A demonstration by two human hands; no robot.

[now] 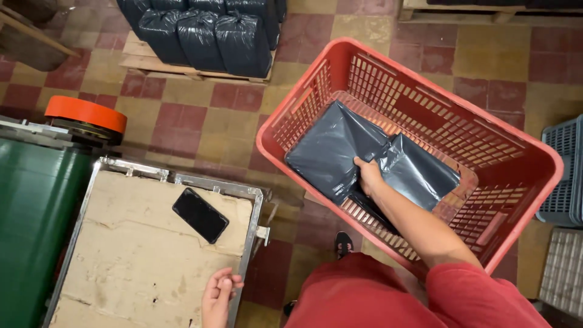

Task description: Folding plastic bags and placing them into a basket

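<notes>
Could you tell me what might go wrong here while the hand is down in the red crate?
The right hand pinches the dark plastic packages between them; thin film could tear on the red crate lattice. The black phone lies loose on the worn tabletop near the left hand and could get knocked off.

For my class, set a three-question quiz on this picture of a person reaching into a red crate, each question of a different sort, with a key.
1. True or false: the right hand is inside the red crate, on the dark plastic packs.
2. What lies on the worn tabletop? A) a black phone B) a knife C) a cup
3. Fill in: the left hand rests at the table's metal ____.

Key: 1 true. 2 A, the black phone. 3 edge.
</notes>
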